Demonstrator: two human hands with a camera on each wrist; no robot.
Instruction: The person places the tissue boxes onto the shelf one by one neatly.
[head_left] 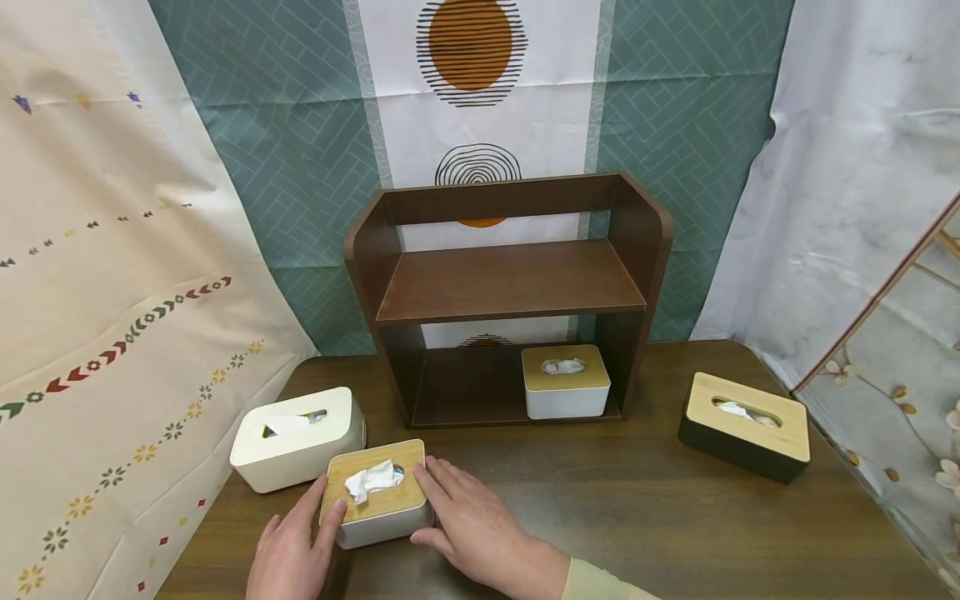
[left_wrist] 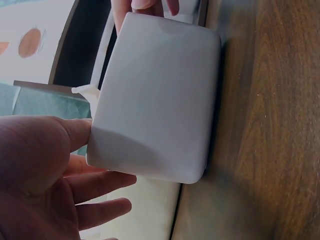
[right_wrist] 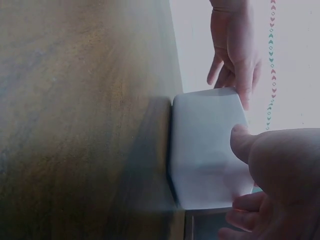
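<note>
A white tissue box (head_left: 386, 527) with a bamboo lid and a tissue poking from its slot sits on the table between both hands. My left hand (head_left: 294, 546) grips its left end, thumb at the near lid edge and fingers along the side; in the left wrist view the outer fingers are spread. At the other end my right hand (head_left: 480, 521) holds the right side, thumb toward the near corner and fingers along the side. Just behind and left stands an all-cream tissue box (head_left: 288, 475), close to the left fingers.
A dark brown two-tier shelf (head_left: 510, 283) stands at the back. On its lower level, at the right, is a white tissue box (head_left: 566, 402) with a yellowish lid. A black tissue box (head_left: 738, 450) with a wooden lid rests at the table's right.
</note>
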